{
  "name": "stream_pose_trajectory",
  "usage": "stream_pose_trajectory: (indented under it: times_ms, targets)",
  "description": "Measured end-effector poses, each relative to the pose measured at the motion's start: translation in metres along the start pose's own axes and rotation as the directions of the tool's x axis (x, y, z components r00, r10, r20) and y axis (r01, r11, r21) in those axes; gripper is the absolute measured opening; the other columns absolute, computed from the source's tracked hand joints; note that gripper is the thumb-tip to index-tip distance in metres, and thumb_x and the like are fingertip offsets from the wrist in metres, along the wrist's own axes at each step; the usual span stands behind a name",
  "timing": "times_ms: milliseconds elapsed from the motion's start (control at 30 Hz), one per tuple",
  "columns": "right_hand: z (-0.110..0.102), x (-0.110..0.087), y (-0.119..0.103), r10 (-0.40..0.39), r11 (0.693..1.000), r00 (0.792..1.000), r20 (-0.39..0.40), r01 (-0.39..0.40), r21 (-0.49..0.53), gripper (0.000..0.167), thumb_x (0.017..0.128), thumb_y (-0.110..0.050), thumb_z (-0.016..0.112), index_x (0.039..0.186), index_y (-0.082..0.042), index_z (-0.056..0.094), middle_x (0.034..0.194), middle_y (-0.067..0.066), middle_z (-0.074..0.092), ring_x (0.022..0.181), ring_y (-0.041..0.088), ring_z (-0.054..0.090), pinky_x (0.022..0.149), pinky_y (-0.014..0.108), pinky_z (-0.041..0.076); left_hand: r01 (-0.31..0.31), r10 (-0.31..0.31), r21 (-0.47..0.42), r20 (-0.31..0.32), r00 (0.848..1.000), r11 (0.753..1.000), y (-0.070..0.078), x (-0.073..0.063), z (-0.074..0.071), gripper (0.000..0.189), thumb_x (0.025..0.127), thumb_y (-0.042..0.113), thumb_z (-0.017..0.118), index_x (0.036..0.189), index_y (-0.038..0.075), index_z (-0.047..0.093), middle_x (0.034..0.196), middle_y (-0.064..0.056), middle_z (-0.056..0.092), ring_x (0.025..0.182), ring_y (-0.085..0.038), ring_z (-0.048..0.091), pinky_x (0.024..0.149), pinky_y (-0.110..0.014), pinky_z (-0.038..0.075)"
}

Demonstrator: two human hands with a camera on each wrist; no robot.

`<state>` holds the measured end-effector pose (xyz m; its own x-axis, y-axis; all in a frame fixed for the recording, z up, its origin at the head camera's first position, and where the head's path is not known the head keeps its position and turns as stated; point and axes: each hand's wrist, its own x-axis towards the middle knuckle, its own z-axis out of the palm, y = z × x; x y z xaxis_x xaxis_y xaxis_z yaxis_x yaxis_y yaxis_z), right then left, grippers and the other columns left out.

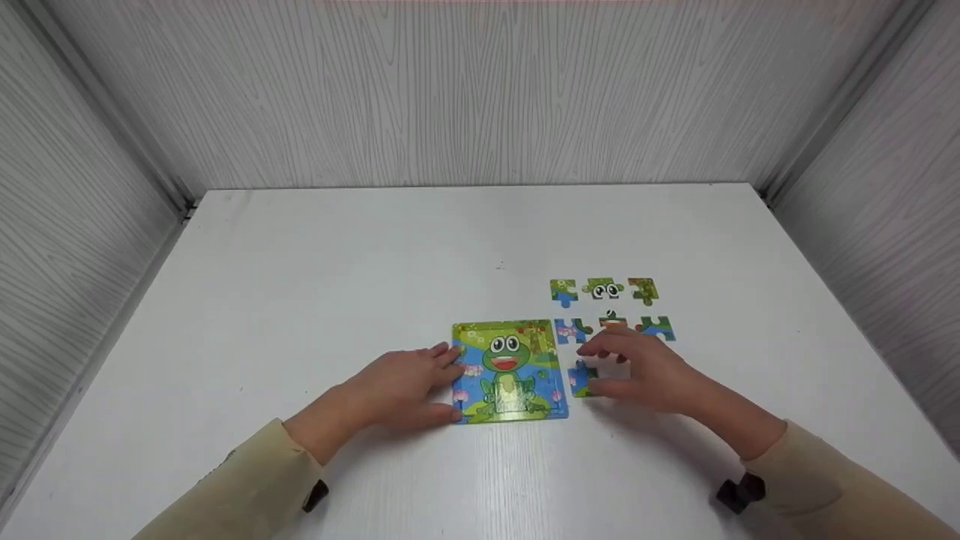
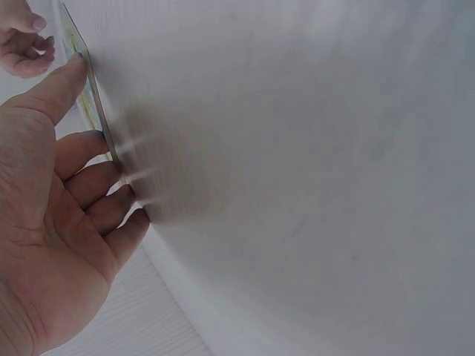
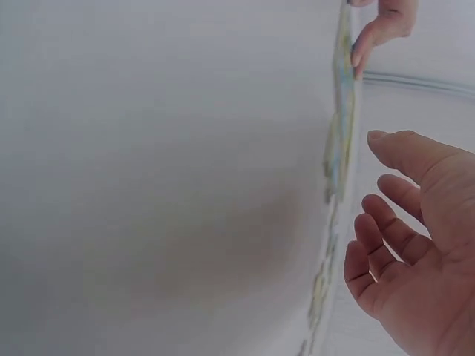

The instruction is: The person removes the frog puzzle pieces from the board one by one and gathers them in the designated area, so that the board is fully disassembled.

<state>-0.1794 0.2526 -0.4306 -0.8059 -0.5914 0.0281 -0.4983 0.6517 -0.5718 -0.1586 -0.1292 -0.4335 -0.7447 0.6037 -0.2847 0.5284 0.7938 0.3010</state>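
Note:
A square frog puzzle board [image 1: 508, 373] lies flat on the white table. My left hand [image 1: 409, 386] rests at its left side, thumb and fingertips touching the edge; the left wrist view shows the fingers spread along the rim. To the board's right, my right hand [image 1: 649, 367] is over loose puzzle pieces, its fingers loosely bent and apart from the thumb. Nothing shows between them in the right wrist view. A blue-green corner piece [image 1: 581, 381] lies partly under that thumb. A piece with part of the frog's mouth [image 1: 613, 319] sits just beyond the fingers. Whatever lies under the palm is hidden.
Farther back are a piece with the frog's eyes [image 1: 604, 289], a left corner piece [image 1: 563, 291] and a brown-green piece [image 1: 644, 290]. Side pieces [image 1: 657, 328] flank the mouth piece. Grey wood-grain panels [image 1: 480, 90] enclose the table at the back and sides.

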Motion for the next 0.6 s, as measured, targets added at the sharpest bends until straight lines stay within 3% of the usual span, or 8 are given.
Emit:
stream_pose_trajectory:
  times_ms: [300,433,600]
  targets:
    - [0.018,0.032,-0.037,-0.139,0.983,0.989,0.052,0.131,0.125,0.038,0.094,-0.018,0.083,0.129,-0.01,0.073,0.119,0.003,0.072,0.107,0.026,0.066,0.089,0.046,0.058,-0.016,0.016,-0.014,-0.018,1.0,1.0,-0.002,0.0,0.001,0.071,0.101,0.051,0.066,0.16,0.016,0.05,0.17,-0.008,0.037,0.157,-0.03,0.033,0.12,-0.053,0.039]
    - [0.032,0.043,-0.048,-0.136,0.983,0.984,0.115,0.119,0.141,0.046,0.094,-0.019,0.084,0.139,-0.017,0.072,0.124,-0.001,0.072,0.107,0.02,0.066,0.092,0.042,0.057,-0.018,0.018,-0.006,-0.014,1.0,1.0,-0.003,0.0,0.002,0.072,0.101,0.053,0.065,0.161,0.017,0.049,0.17,-0.007,0.036,0.157,-0.029,0.033,0.12,-0.052,0.039]
    - [0.043,0.047,-0.05,-0.115,0.984,0.972,0.204,0.084,0.154,0.063,0.092,-0.017,0.086,0.15,-0.017,0.063,0.134,-0.003,0.068,0.119,0.013,0.065,0.104,0.04,0.054,-0.007,0.007,-0.004,-0.01,1.0,1.0,-0.002,0.0,0.0,0.073,0.101,0.054,0.065,0.161,0.018,0.048,0.17,-0.007,0.036,0.157,-0.029,0.033,0.121,-0.053,0.038]
